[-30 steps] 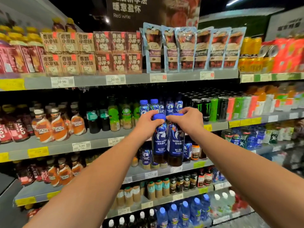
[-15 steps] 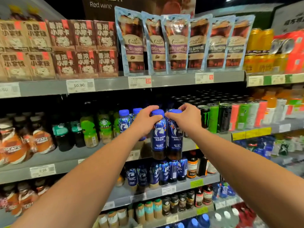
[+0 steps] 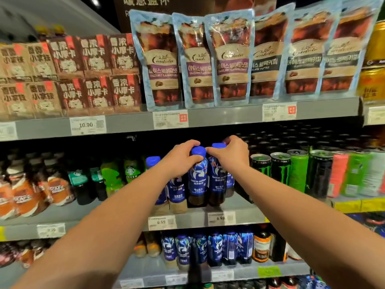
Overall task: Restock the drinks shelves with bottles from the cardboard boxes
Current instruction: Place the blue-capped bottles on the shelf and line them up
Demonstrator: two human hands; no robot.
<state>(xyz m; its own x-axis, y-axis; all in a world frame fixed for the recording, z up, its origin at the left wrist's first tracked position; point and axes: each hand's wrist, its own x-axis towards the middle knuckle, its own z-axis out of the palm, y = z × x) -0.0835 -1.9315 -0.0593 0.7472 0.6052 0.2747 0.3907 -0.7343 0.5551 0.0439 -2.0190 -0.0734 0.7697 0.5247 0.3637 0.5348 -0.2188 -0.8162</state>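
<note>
– Bottles point(image 3: 198, 178)? Where?
– Two blue ones, upright at the shelf point(image 3: 241, 207) front, just beside the green cans point(image 3: 298, 172).
– Hands?
– The left hand point(image 3: 183, 161) and right hand point(image 3: 231, 155), fingers curled round one cap each.
– Progress?
– That row looks nearly stocked, and these two seem about placed. No boxes in view, so the remainder is unclear.

The left hand point(image 3: 180, 162) and right hand point(image 3: 232, 156) came up and pushed farther in. The two blue coffee bottles point(image 3: 198, 182) were hanging out in front of the lower shelves, and now their bottoms are at the middle shelf point(image 3: 125, 215), near edge, just right of the other blue-capped ones.
</note>
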